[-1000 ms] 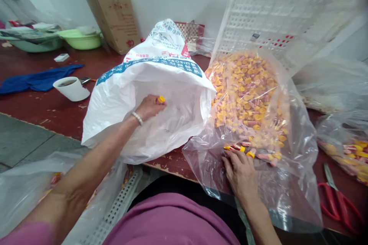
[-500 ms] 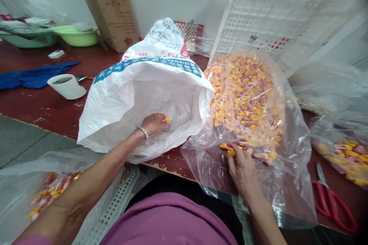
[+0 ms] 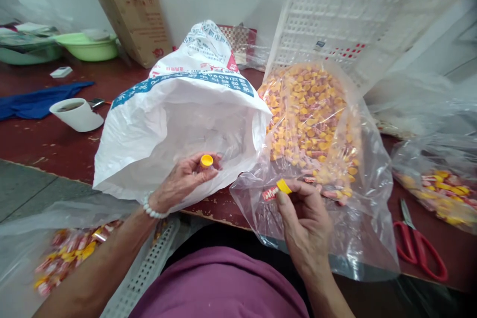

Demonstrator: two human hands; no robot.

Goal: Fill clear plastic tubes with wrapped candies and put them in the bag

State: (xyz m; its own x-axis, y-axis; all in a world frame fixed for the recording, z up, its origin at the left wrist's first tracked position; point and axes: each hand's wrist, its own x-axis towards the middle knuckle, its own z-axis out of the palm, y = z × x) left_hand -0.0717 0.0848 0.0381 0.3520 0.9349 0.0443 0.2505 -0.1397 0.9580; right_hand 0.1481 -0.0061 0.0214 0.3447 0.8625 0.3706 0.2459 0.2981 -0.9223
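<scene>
My left hand (image 3: 182,181), at the mouth of the white printed sack (image 3: 128,129), is closed around a small tube with a yellow cap (image 3: 206,161), its capped end facing up. Between the thumb and fingers of my right hand (image 3: 307,218) is a small red-labelled tube (image 3: 270,193) with a yellow cap, held lying sideways above the front of a clear plastic bag (image 3: 365,238). A great heap of similar yellow-capped tubes (image 3: 305,109) fills the back of that bag, and a few lie loose near its opening.
Red-handled scissors (image 3: 419,243) lie at the right, near another bag of tubes (image 3: 447,189). A white perforated crate (image 3: 335,15) leans behind. To the left stand a white cup (image 3: 80,119), a green basin (image 3: 89,48) and a cardboard box (image 3: 139,20). More tubes (image 3: 70,253) sit lower left.
My left hand has drawn back toward the sack's mouth with its tube. My right hand has lifted a tube off the clear bag and moved left. The whole view has shifted slightly.
</scene>
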